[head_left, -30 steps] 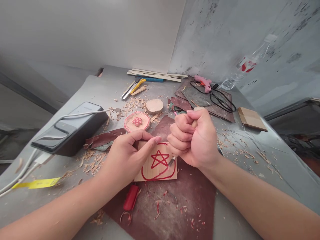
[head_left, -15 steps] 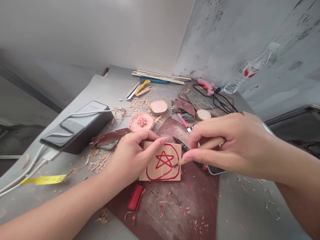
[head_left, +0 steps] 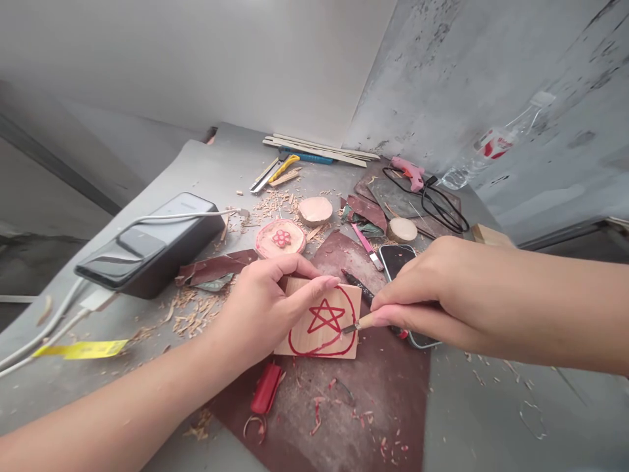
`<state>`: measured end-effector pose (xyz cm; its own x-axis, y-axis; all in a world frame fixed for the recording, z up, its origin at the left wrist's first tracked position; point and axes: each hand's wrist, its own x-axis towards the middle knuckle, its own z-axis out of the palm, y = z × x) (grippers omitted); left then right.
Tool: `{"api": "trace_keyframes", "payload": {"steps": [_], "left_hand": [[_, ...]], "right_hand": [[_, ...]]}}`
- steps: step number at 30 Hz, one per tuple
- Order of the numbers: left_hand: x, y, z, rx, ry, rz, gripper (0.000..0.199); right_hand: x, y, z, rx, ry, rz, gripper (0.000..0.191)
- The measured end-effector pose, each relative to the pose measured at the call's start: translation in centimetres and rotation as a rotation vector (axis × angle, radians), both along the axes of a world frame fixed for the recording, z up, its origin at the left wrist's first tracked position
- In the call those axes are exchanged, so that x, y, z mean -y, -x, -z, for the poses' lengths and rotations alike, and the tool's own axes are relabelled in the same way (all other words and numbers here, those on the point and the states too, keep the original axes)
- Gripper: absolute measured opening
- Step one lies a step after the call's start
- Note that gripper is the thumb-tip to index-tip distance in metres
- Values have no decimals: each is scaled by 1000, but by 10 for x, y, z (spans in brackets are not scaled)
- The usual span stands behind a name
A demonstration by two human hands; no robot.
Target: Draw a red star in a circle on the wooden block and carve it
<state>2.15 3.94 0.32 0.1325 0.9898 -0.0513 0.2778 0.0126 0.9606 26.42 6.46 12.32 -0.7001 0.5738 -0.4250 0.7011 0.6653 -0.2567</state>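
My left hand point(head_left: 278, 298) pins the left side of a flat wooden block point(head_left: 322, 337), its thumb stretched across the top edge. A red five-pointed star inside a red circle marks the block's face. With the thumb and fingers of my right hand point(head_left: 427, 298) I grip a small wood-carving chisel point(head_left: 361, 322) by its wooden handle. Its metal tip touches the block near the lower right of the star, by the red circle line. Beneath the block lies a brown leathery sheet point(head_left: 363, 432) strewn with red-tinged shavings. My hand hides most of the handle.
A phone point(head_left: 390, 254) and a black marker point(head_left: 358, 284) lie by my right hand. Wood slices point(head_left: 315, 210), cutters point(head_left: 268, 176), a pink glue gun point(head_left: 409, 172) and a bottle point(head_left: 484, 154) stand farther back. A power bank point(head_left: 162, 255) with cables sits left; a red holder point(head_left: 266, 388) lies in front.
My right hand has turned lower and flatter around the chisel, hiding more of its handle and uncovering the phone. The chisel tip has shifted slightly on the block. The view has moved a little.
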Motion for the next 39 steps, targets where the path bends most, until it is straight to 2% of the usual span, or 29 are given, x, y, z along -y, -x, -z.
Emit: {"api": "trace_keyframes", "payload": {"steps": [4,11,16,20,22,28,30,33,35,37,39], "left_hand": [[-1,0,0,5,-14,7,32],[1,-2,2,7,-2,-10,34],[1,-2,1,15,9,-3,35],[1,-2,1,22,11,-13,35],[0,-3,1,20,12,-12,36],[-1,-4,1,9,18,-15,37],[-1,-4,1,8,19,-17,38],[-1,-4,1,7,18,-14,38],[-1,-4,1,6,18,-9,38],[0,-4,1,6,21,-7,39],[0,-4,1,3,22,-6,41]], "right_hand": [[-9,-8,6,24,139,-13,53],[-22,-11,15,-123,44,-289,50],[-27,-13,15,-110,199,-207,50],[-28,-11,13,-78,83,-300,40],[-29,-6,9,-17,86,-287,40],[-27,-1,5,-6,349,10,43],[-25,-6,10,-50,342,-26,45],[-24,-12,17,-101,132,-239,44],[-24,-12,17,-68,14,-319,41],[-24,-8,13,-26,37,-312,39],[-23,-2,8,-6,154,-219,42]]}}
